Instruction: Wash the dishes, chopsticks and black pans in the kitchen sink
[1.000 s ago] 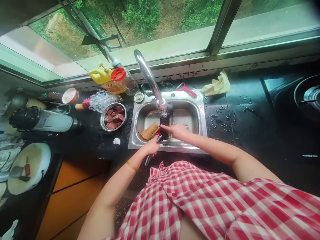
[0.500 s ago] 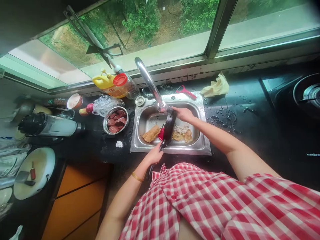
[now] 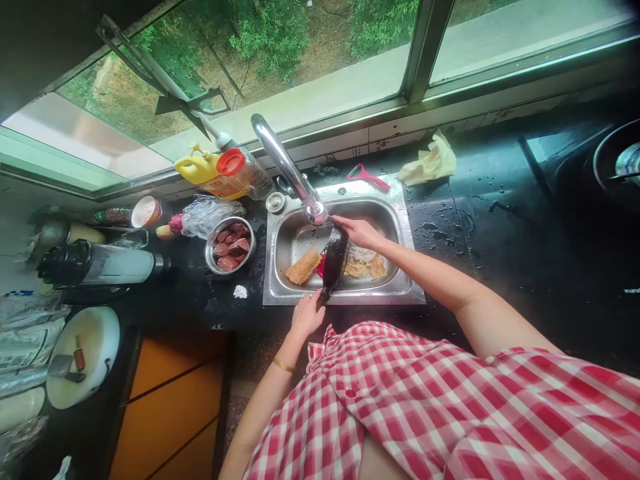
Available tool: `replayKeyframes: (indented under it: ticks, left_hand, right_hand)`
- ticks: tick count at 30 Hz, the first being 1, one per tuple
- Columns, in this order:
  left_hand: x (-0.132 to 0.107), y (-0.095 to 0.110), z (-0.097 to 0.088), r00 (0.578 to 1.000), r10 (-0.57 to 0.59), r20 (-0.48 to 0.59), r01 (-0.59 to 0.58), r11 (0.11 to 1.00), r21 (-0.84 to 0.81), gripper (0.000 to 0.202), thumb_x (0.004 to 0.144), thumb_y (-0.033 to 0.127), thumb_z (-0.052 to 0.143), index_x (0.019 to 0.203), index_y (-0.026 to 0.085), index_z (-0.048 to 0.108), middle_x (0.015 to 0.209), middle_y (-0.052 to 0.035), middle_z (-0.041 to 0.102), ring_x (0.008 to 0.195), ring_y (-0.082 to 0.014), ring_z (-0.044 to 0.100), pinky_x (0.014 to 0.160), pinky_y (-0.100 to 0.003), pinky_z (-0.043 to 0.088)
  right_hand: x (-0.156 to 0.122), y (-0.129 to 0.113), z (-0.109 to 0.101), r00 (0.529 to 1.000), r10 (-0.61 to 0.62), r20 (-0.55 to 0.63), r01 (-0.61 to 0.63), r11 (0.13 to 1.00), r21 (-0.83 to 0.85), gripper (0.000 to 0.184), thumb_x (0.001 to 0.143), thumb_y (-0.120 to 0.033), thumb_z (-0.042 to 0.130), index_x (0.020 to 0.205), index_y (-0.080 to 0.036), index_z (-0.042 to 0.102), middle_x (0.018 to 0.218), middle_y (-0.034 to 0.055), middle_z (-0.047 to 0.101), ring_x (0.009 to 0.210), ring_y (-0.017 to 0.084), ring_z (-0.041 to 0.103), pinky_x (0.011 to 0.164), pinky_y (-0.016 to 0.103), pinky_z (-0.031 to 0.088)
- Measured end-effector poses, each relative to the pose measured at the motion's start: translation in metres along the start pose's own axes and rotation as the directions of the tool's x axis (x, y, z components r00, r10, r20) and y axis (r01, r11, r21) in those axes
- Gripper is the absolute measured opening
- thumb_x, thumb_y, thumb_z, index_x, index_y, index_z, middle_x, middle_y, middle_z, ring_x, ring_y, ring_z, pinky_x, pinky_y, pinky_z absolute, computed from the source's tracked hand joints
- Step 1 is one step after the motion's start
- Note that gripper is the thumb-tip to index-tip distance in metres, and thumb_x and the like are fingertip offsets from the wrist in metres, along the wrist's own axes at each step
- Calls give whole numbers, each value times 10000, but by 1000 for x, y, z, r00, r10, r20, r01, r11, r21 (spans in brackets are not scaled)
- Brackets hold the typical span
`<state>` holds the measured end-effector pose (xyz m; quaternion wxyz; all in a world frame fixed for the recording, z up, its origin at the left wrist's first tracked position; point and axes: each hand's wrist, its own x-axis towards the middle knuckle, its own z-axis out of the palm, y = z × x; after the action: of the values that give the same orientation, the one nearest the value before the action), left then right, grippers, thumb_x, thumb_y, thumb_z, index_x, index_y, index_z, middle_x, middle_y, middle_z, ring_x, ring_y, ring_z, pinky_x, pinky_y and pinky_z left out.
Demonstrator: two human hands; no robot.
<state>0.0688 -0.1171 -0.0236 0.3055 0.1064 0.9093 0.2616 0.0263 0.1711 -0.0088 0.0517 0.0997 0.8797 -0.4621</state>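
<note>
A small black pan (image 3: pixel 335 257) is tilted on edge over the steel sink (image 3: pixel 400 230), just under the spout of the curved tap (image 3: pixel 285 163). My left hand (image 3: pixel 306 315) is closed round the pan's handle at the sink's front rim. My right hand (image 3: pixel 359 232) rests on the pan's far edge, fingers pressed against it. In the basin lie a tan scrub pad (image 3: pixel 303 266), something red behind the pan, and pale food scraps (image 3: pixel 364 264).
Left of the sink stands a steel bowl of red meat (image 3: pixel 229 243), with a plastic bag, a yellow jug (image 3: pixel 200 167) and a red-lidded jar (image 3: pixel 240 172). A red peeler (image 3: pixel 369 176) and a yellow cloth (image 3: pixel 430 163) lie behind the sink. A stove (image 3: pixel 617 167) is far right.
The pan has been lifted from lying low in the sink to standing under the tap. My right hand moved from the pan's near side to its far edge. The food scraps came into view.
</note>
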Motion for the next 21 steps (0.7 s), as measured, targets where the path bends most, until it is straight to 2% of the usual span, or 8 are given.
replayKeyframes:
  ticks: [2,5,7,10,14,17,21]
  left_hand:
    - [12,15,1,994,47,-96,-50,998,-38,517,714,246,696,1212,196,569,1152,-125,606,1198,-287,508,967,-356,400]
    - [42,49,5,975,84,-208,-139,953,-270,486,766,290,674,1217,183,530,1209,-121,592,1161,-242,533,957,-325,412]
    - [63,72,9,964,58,-258,-150,923,-355,409,805,318,638,1179,189,534,1156,-101,620,1090,-218,567,928,-308,423]
    - [85,93,14,952,14,-307,-129,925,-356,248,821,365,618,986,184,580,963,-76,654,951,-210,596,837,-291,443]
    - [94,95,19,931,17,-364,-148,931,-334,225,815,397,623,803,187,545,776,-36,616,805,-180,587,709,-249,434]
    - [97,92,19,923,58,-382,-169,949,-265,233,823,406,612,795,187,537,758,-24,610,745,-155,575,681,-239,426]
    - [100,90,16,920,104,-377,-199,955,-220,226,818,402,615,839,185,557,790,-31,629,745,-154,582,694,-253,441]
  right_hand:
    - [4,-1,4,1000,10,-9,-10,999,-46,454,980,-299,341,1427,-326,419,1361,-30,547,1221,204,539,988,338,444]
    - [9,-5,12,1000,4,-20,-7,990,-138,469,987,-303,311,1452,-337,371,1348,-28,562,1181,206,568,938,320,460]
    - [10,-10,16,1000,-11,-13,8,974,-224,479,988,-315,303,1465,-334,347,1309,-6,597,1122,217,601,888,311,468]
    - [0,-16,20,997,-51,60,70,924,-376,503,971,-303,333,1473,-327,332,1155,37,686,971,222,654,791,290,464]
    - [-19,-15,18,971,-135,196,220,825,-521,627,893,-165,400,1488,-330,285,1041,58,713,871,200,655,701,256,418]
    - [-21,-10,13,976,-130,176,209,793,-572,656,879,-134,387,1497,-313,262,1033,72,710,856,197,649,666,249,389]
    - [-12,-6,10,980,-116,162,189,797,-573,670,877,-136,393,1505,-312,239,1036,71,713,838,192,649,648,245,374]
